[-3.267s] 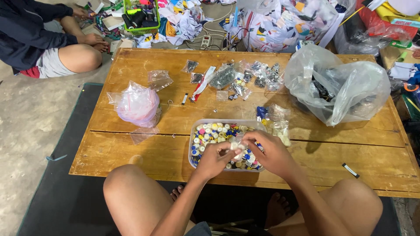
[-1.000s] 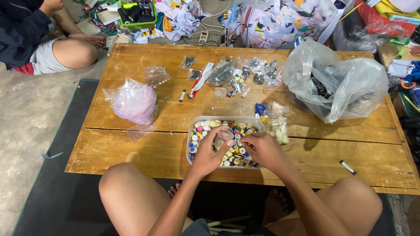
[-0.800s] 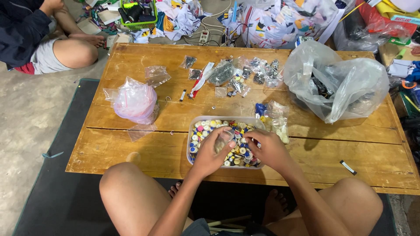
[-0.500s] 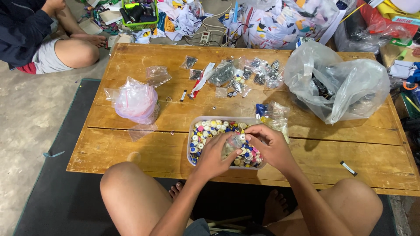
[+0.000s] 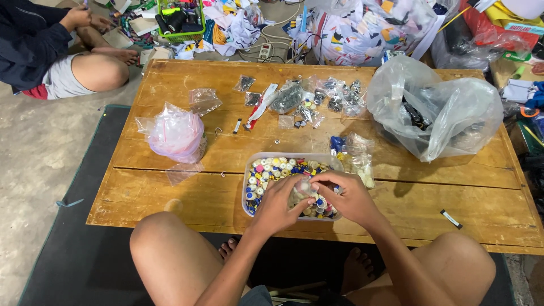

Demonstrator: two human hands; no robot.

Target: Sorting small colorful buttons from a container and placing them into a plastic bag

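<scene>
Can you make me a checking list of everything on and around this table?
Surface: low wooden table, bare planks near the front edge.
Things in hand: clear tray full of coloured caps; small clear bag held above it.
Clutter: pink-filled bag, big clear bag, many little packets.
Hands: left hand and right hand both pinch the small clear bag.
Cables: white cord and power strip beyond the table.
Surroundings: another person's knee, paper piles, green basket.
</scene>
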